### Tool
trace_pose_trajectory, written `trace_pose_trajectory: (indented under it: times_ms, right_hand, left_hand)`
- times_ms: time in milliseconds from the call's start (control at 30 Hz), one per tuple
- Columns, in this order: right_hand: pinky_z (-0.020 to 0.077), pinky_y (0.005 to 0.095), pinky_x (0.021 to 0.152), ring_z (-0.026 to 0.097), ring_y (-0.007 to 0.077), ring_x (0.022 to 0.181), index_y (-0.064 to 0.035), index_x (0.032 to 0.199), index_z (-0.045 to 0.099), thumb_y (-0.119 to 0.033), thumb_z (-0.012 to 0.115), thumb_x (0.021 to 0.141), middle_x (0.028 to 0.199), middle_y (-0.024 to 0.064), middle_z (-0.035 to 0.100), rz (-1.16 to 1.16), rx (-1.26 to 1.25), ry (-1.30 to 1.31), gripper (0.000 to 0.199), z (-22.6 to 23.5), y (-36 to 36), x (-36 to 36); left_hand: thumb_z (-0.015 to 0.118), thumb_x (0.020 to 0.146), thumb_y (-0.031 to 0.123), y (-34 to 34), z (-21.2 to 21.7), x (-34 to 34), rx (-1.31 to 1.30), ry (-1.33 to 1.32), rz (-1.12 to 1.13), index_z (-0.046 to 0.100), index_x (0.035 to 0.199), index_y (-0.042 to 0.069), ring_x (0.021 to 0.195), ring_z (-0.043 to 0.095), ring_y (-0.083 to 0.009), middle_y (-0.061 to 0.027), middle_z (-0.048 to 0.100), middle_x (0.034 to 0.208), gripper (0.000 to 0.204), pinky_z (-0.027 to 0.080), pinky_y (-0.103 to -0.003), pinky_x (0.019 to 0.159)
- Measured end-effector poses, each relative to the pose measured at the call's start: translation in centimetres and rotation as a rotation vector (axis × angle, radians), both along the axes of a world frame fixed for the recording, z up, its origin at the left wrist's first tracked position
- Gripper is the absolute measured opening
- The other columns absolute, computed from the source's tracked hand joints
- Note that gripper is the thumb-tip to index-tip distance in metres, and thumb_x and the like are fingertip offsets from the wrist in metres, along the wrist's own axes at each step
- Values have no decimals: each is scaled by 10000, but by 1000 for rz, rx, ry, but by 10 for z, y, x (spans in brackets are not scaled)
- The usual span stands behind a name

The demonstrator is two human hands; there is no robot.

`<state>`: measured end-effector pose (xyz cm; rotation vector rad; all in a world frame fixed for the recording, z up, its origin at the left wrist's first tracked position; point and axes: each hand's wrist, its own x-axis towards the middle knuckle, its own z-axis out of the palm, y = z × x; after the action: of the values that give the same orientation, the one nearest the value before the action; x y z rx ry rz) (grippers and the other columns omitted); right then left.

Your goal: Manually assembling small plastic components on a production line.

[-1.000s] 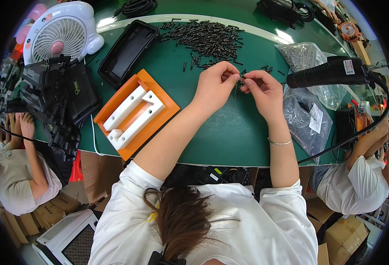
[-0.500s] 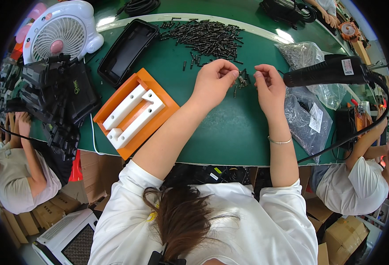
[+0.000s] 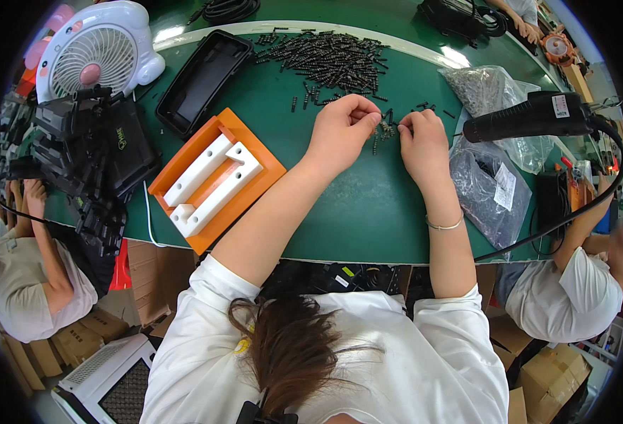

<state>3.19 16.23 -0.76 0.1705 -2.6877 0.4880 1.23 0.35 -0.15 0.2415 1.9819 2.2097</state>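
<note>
My left hand (image 3: 344, 129) is closed in a pinch over the green table, thumb against the curled fingers; what it holds, if anything, is hidden. To its right my right hand (image 3: 424, 146) has its fingers drawn together and bent down close to the table, and I cannot make out anything in them. Between the two hands lies a small cluster of metal screws (image 3: 385, 131), some brassy, some dark. Past my hands spreads a large heap of small black ribbed pins (image 3: 329, 60). A few more dark pieces (image 3: 424, 107) lie just beyond my right hand.
Left of my arm sits an orange fixture (image 3: 248, 198) with white blocks (image 3: 219, 191). Behind it stands a black tray (image 3: 205, 81), beside black plastic parts (image 3: 85, 155) and a white fan (image 3: 92, 53). A black corded power tool (image 3: 530, 116) lies over clear bags (image 3: 491, 184) at right.
My right hand has moved slightly left and down, its fingers now closer together, uncovering dark pieces behind it. The power tool has shifted slightly right. My left hand stays almost still.
</note>
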Motion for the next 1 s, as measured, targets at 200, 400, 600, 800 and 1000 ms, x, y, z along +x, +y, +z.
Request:
trace_pose_trajectory:
  times_ms: [200,400,600,800,1000]
  right_hand:
    - [419,281,610,493,175,661,-27,947,547,-19,534,781,743,58,513,95,-597,-81,167,6,-7,0]
    - [380,172,532,490,46,642,-31,994,551,-22,508,826,760,-1,553,216,-1201,-386,173,15,-9,3]
    - [412,172,558,534,57,679,-13,899,570,-28,564,802,816,26,602,208,-1145,-275,99,11,-15,6]
    - [436,180,605,550,68,706,4,886,574,4,586,776,798,23,598,213,-1172,-170,111,11,-13,6]
    - [431,185,623,538,73,701,-4,861,605,17,593,769,810,16,585,212,-1029,-166,95,5,-15,7]
  left_hand:
    - [567,789,44,0,0,-1,38,-9,6,567,807,-4,590,524,-77,-22,564,672,51,436,-211,546]
    - [566,820,59,-2,0,-1,19,-86,-51,563,889,6,693,529,-84,-20,557,767,87,454,-203,626]
    - [561,827,70,-2,1,-1,54,-109,-46,563,893,5,701,533,-90,-27,564,774,92,457,-211,633]
    - [558,831,77,-2,2,-2,82,-133,-21,564,891,6,705,536,-95,-33,569,778,94,460,-216,639]
    - [559,829,73,-1,0,0,89,-123,-43,563,889,9,706,535,-94,-29,565,781,88,462,-218,640]
